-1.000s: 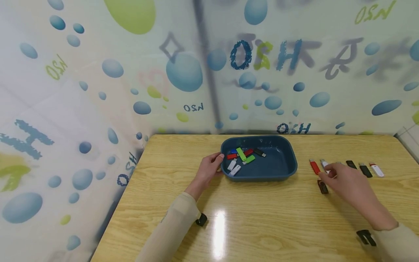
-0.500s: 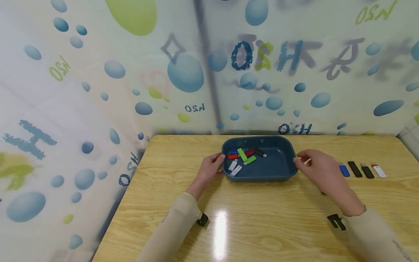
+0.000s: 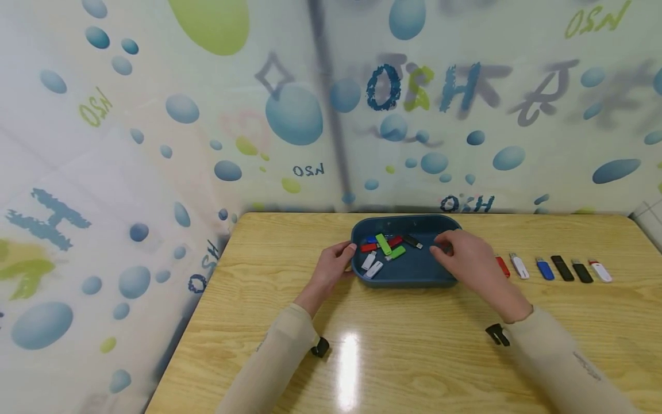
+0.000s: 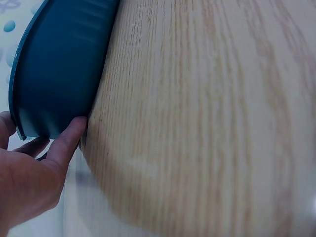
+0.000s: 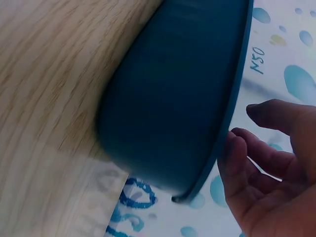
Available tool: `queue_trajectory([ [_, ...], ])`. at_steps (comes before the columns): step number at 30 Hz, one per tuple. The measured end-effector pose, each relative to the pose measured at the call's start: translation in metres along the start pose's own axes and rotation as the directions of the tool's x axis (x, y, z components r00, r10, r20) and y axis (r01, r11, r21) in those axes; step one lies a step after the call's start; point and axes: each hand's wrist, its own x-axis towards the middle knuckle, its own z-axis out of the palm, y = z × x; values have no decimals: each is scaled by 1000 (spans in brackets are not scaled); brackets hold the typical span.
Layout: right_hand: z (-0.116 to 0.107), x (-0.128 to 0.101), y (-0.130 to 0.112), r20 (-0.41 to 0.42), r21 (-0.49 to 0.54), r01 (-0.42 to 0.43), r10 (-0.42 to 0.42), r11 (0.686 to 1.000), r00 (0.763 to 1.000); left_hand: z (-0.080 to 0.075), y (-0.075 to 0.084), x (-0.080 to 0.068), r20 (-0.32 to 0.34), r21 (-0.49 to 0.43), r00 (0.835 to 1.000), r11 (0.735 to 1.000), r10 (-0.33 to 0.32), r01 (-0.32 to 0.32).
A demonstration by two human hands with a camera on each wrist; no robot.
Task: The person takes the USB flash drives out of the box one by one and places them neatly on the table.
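A dark blue plastic tray (image 3: 408, 283) stands on the table, with several USB flash drives in its left half, among them a bright green flash drive (image 3: 383, 244). My left hand (image 3: 331, 264) grips the tray's left end. In the left wrist view, its thumb is at the rim and a fingertip touches the outer wall low down. Over the tray's right end hovers my right hand (image 3: 468, 259), fingers loosely bent. The right wrist view shows a gap between its thumb and fingers, with nothing visible there. The tray floor beneath this hand is hidden.
Right of the tray lies a row of flash drives: a red one (image 3: 503, 266), a white one (image 3: 519, 266), a blue one (image 3: 545, 268), two black ones and a white one with a red end (image 3: 600, 271). A patterned wall (image 3: 289, 190) borders the table's back edge.
My right hand has moved left from the row of flash drives, past the tray's right rim, to above its inside. My left hand keeps its grip on the tray.
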Motion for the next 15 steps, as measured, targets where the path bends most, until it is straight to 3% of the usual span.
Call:
queue_trajectory([
  [7, 16, 16, -8, 17, -10, 37, -37, 999, 999, 0, 0, 0, -7, 9, 1000, 1000, -9, 9],
  [15, 34, 30, -18, 87, -70, 135, -129, 988, 988, 0, 0, 1, -8, 25, 1000, 1000, 0, 0],
])
